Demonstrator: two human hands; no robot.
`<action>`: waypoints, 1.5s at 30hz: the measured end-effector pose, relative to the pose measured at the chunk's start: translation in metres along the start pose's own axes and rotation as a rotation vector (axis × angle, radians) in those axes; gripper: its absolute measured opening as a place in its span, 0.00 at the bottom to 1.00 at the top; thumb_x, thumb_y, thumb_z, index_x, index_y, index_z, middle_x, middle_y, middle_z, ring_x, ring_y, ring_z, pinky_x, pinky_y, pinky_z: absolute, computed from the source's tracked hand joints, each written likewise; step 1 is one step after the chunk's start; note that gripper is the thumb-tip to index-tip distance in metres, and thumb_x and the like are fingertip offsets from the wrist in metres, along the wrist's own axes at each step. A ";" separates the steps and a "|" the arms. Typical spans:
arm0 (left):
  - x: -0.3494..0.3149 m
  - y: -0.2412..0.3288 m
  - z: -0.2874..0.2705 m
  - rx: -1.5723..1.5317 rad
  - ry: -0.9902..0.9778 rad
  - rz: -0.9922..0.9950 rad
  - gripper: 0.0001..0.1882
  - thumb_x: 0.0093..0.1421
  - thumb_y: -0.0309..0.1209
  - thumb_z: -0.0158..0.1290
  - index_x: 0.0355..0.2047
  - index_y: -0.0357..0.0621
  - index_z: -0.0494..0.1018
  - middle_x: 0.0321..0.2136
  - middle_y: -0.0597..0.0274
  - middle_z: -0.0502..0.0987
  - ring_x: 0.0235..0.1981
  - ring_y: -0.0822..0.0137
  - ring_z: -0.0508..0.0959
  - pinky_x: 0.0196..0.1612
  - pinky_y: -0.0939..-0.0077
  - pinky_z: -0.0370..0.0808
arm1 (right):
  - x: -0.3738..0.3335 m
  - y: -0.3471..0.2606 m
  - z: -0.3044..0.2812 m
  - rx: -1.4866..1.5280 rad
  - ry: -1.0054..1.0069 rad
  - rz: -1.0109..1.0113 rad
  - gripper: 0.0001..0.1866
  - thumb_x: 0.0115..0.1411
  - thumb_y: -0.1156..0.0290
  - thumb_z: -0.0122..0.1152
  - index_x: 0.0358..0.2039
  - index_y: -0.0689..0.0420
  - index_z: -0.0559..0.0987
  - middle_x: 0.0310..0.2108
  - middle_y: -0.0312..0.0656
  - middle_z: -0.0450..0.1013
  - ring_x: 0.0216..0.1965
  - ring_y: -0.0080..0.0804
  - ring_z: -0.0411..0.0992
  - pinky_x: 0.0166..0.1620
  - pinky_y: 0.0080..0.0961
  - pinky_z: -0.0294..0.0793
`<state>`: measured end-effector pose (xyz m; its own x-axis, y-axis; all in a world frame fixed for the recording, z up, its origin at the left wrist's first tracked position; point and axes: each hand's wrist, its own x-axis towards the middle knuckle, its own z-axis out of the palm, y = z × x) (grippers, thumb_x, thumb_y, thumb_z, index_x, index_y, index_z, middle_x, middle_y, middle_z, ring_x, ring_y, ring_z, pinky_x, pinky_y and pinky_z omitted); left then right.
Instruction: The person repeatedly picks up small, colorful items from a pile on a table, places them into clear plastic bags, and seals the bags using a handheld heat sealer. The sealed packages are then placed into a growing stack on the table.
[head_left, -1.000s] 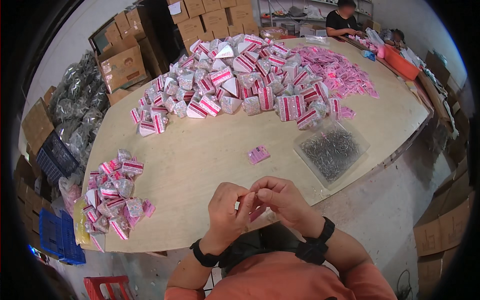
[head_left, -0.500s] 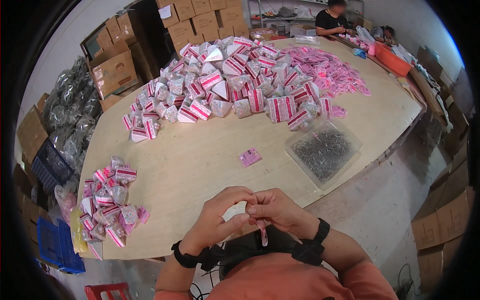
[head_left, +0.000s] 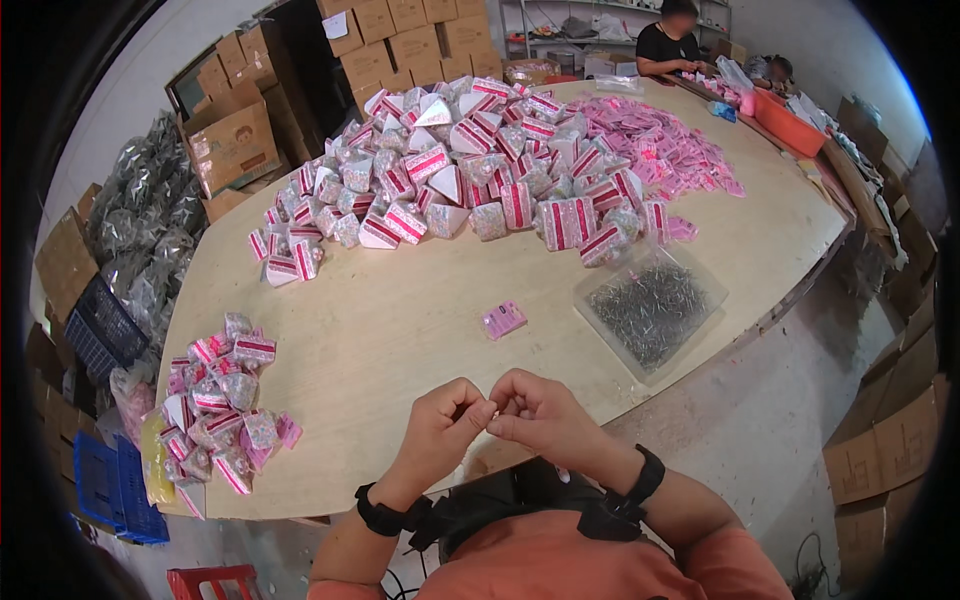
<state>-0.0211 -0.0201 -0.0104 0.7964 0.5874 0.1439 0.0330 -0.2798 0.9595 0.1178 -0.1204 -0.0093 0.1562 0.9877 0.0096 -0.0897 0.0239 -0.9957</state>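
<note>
My left hand [head_left: 440,425] and my right hand [head_left: 535,410] meet fingertip to fingertip above the near table edge. Both are closed in a pinch. Whatever they grip is mostly covered by the fingers; only a tiny pale bit shows between the tips. Below my right hand a small whitish piece [head_left: 563,474] shows against dark cloth. Beyond my hands a pink printed card [head_left: 503,319] lies flat on the table [head_left: 400,330]. To its right sits a clear plastic tray [head_left: 590,310] full of thin metal pins [head_left: 655,310].
A big heap of wedge-shaped, cake-like pieces [head_left: 450,165] covers the far table, beside a pile of pink cards [head_left: 655,145]. More wrapped wedges [head_left: 215,400] lie at the left. An orange basin [head_left: 787,122] stands far right, near a seated person [head_left: 665,45]. Blue crates [head_left: 118,490] stand lower left.
My fingers have drawn closer into a tight pinch, and the gap between my hands has closed. The pink strip that hung beneath them no longer shows there. The card and tray stay put.
</note>
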 end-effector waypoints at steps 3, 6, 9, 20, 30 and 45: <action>0.001 -0.004 0.002 -0.158 -0.008 -0.088 0.10 0.60 0.31 0.49 0.23 0.41 0.66 0.16 0.73 0.65 0.18 0.80 0.63 0.21 0.86 0.61 | -0.002 0.002 0.003 -0.329 0.100 -0.210 0.05 0.55 0.74 0.55 0.32 0.59 0.71 0.23 0.36 0.69 0.24 0.23 0.67 0.27 0.20 0.65; 0.001 -0.005 0.003 -0.247 -0.004 -0.099 0.10 0.61 0.31 0.47 0.23 0.42 0.66 0.16 0.71 0.65 0.18 0.80 0.62 0.21 0.86 0.60 | -0.001 0.009 0.003 -0.547 0.152 -0.413 0.05 0.54 0.72 0.54 0.30 0.59 0.70 0.23 0.42 0.68 0.25 0.37 0.70 0.27 0.29 0.68; 0.004 -0.002 0.009 -0.346 -0.004 -0.127 0.12 0.62 0.30 0.44 0.21 0.41 0.65 0.15 0.73 0.62 0.18 0.82 0.58 0.20 0.86 0.57 | 0.000 0.012 0.002 -0.733 0.199 -0.520 0.05 0.53 0.73 0.55 0.30 0.59 0.71 0.24 0.44 0.69 0.26 0.41 0.70 0.28 0.29 0.68; 0.039 -0.005 -0.001 -0.258 -0.088 -0.219 0.12 0.60 0.35 0.46 0.22 0.42 0.66 0.16 0.68 0.67 0.17 0.78 0.66 0.21 0.84 0.63 | 0.007 0.026 -0.021 -0.341 0.278 -0.317 0.03 0.55 0.76 0.55 0.28 0.62 0.74 0.20 0.37 0.69 0.19 0.21 0.66 0.21 0.19 0.62; 0.234 -0.019 -0.062 0.157 0.086 -0.215 0.08 0.53 0.32 0.51 0.29 0.41 0.68 0.17 0.65 0.71 0.14 0.77 0.70 0.15 0.84 0.64 | 0.008 0.068 -0.073 0.614 0.005 0.255 0.09 0.58 0.70 0.51 0.32 0.64 0.71 0.14 0.35 0.60 0.15 0.20 0.56 0.20 0.17 0.57; 0.314 -0.108 -0.013 1.023 0.248 0.039 0.26 0.48 0.44 0.54 0.41 0.38 0.69 0.39 0.45 0.69 0.39 0.49 0.72 0.40 0.55 0.70 | 0.000 0.070 -0.083 0.792 -0.042 0.419 0.08 0.58 0.71 0.52 0.33 0.64 0.71 0.16 0.35 0.59 0.19 0.22 0.56 0.29 0.21 0.58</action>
<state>0.2181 0.2043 -0.0660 0.6661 0.6706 0.3266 0.5957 -0.7417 0.3082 0.1934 -0.1315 -0.0862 -0.0769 0.9439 -0.3212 -0.7861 -0.2555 -0.5628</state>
